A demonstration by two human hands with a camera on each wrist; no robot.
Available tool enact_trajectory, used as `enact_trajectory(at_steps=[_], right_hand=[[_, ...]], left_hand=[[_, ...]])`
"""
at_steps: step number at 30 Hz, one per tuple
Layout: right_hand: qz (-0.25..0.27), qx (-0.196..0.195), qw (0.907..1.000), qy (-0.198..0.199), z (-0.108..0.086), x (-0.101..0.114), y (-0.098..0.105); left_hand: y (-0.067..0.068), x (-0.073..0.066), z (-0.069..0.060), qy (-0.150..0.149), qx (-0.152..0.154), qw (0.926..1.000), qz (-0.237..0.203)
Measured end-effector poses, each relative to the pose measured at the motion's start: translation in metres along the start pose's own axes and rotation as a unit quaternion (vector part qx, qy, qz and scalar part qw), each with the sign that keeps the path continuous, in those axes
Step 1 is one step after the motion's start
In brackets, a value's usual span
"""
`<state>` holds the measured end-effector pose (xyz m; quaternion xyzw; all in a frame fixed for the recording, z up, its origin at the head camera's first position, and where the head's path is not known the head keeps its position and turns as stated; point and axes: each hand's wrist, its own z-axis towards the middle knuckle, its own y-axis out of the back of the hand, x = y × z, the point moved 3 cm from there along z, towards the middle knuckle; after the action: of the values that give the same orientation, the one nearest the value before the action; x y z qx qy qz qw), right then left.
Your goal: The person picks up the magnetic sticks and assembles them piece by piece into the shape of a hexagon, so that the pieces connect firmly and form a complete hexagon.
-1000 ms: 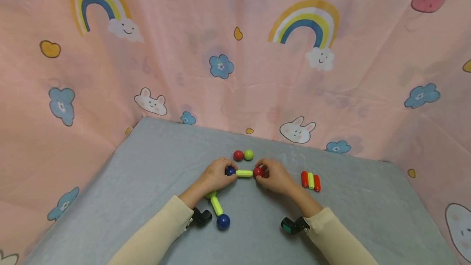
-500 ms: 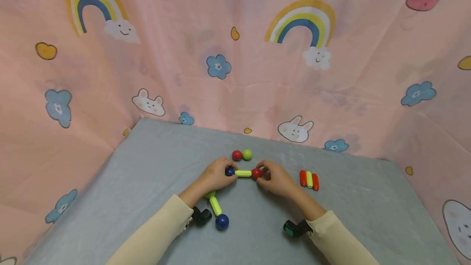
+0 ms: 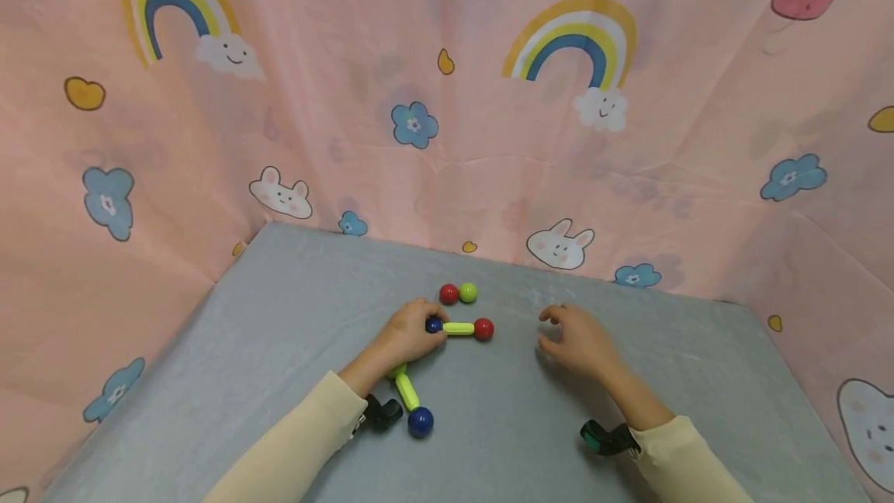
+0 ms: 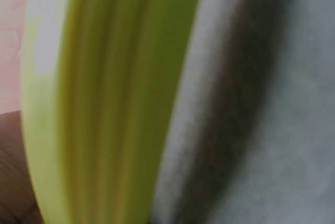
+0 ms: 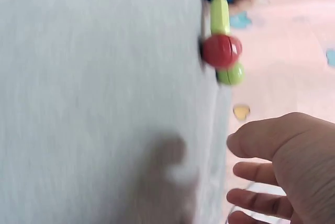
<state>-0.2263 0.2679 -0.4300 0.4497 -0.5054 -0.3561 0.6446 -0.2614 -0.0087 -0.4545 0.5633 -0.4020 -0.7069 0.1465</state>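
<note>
My left hand (image 3: 410, 330) pinches a blue ball (image 3: 434, 324) in the middle of the table. A yellow-green rod (image 3: 459, 328) runs right from that ball to a red ball (image 3: 483, 329) at its far end. Below the left wrist, a second yellow-green rod (image 3: 407, 392) joins a partly hidden green ball (image 3: 398, 370) to another blue ball (image 3: 421, 422). A ribbed yellow-green rod (image 4: 115, 98) fills much of the left wrist view. My right hand (image 3: 578, 341) hovers to the right, holding nothing, its thumb and fingers spread apart (image 5: 309, 156).
Behind the joined pieces, a loose red ball (image 3: 448, 293) and a green ball (image 3: 468, 293) sit side by side. The grey tabletop (image 3: 517, 425) meets a pink patterned curtain (image 3: 447, 192) at the back. The short rods at right are hidden behind the right hand.
My right hand has let go of the red ball and moved right, over where the red and yellow-green rods lay. The left hand stays on the blue ball.
</note>
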Motion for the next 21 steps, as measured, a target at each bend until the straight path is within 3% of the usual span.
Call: enact_trajectory(at_steps=[7,21], right_hand=[[-0.048,-0.001,0.9982,-0.035,-0.004,-0.022,0.012],[-0.091,0.031,0.9933,-0.065,-0.007,-0.032,0.014]], left_hand=[[0.003,-0.003,-0.005,0.017,-0.015,0.9995,0.020],[0.009,0.003,-0.010,0.044,-0.052,0.9973,0.029]])
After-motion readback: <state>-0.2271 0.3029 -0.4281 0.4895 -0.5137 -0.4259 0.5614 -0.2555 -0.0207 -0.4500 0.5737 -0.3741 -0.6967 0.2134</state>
